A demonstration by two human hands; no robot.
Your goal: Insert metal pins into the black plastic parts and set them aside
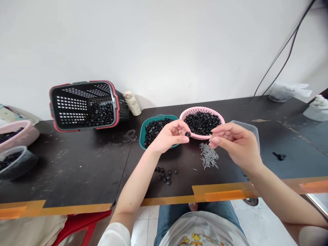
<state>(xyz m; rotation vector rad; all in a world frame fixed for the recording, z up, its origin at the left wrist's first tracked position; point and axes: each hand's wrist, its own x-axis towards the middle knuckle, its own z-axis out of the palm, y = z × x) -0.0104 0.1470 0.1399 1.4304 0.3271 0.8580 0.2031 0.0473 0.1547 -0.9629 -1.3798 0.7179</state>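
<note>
Pinching: the left hand (pixel 169 135) grips a small black ring-shaped piece (pixel 188 134) between thumb and forefinger, right there above the table, just in front of the baskets.
Right hand: the right hand (pixel 237 147) is in close, thumb and fingertips (pixel 214 134) pressed together, near that piece but not touching it; anything held there is too small to tell.
Hands: apart, with a narrow gap between them.
Below the fingers: a loose pile of thin metal pins (pixel 208 155) sits on the dark table (pixel 77 174), under the right hand.
Baskets: a pink perforated basket (pixel 201 109) full of black pieces overlaps the rim of a teal basket (pixel 141 136), also heaped with them.
Loose on the table: a small scatter of black pieces (pixel 165 176) near the left wrist, and a little black cluster (pixel 279 156) far over to the right.
Right side: a clear plastic container (pixel 247 128) just past the right hand, with a white bottle (pixel 316 109) at the table's far corner.
Left side: a black crate with red trim (pixel 84 106) lies tipped on its side, a pink tub (pixel 15 135) and a grey bowl (pixel 15 164) at the edge.
</note>
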